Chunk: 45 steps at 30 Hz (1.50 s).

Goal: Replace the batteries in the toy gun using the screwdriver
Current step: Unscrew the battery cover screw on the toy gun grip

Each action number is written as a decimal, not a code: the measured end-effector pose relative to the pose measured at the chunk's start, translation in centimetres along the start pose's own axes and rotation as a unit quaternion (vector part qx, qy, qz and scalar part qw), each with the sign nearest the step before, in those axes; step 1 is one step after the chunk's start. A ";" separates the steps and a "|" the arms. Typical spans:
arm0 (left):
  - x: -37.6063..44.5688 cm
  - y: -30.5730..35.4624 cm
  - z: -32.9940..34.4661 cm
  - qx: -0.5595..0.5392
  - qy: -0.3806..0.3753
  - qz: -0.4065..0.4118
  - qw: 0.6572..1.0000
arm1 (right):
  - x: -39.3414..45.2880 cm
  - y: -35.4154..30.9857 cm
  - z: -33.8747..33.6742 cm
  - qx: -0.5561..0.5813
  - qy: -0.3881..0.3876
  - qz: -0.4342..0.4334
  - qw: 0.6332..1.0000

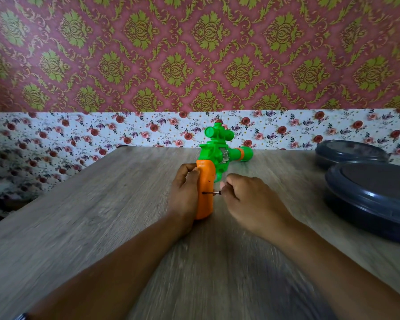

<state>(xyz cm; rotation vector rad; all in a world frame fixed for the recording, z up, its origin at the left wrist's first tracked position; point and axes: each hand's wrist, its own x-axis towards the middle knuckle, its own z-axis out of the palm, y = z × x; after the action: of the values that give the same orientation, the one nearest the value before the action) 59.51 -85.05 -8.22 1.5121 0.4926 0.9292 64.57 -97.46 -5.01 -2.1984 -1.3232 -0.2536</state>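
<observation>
Toy gun (pixel 214 162) stood grip-down on table (pixel 102 227), clamped by left hand (pixel 185 195) to steady it while right hand (pixel 247 199) pinches small screw (pixel 211 193) at orange grip, prob. battery cover.

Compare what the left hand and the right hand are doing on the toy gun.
The left hand wraps the toy gun's orange grip from the left, holding it upright on the table. The right hand does not touch the grip; its fingers pinch a small screw sticking out of the grip's right side. Both are bare and closed on something.
</observation>
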 end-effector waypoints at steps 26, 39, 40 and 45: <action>0.4 -0.4 0.0 0.020 0.008 0.020 1.000 | -0.5 -0.4 -0.7 -0.109 0.049 -0.043 0.992; 0.4 -0.4 0.0 -0.008 0.009 0.019 1.000 | 0.2 0.4 0.3 0.087 0.061 -0.014 0.994; 0.4 -0.4 0.0 -0.006 0.010 0.015 1.000 | 0.2 0.4 0.4 0.085 0.062 -0.016 0.994; 0.3 -0.1 -0.1 -0.021 0.009 0.001 1.000 | 0.1 0.5 0.5 0.137 0.062 -0.012 0.989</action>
<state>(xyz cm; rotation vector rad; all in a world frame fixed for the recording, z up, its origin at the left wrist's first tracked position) 59.64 -84.80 -8.27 1.4665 0.4824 0.9503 65.04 -97.26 -5.57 -1.9070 -1.2384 -0.2002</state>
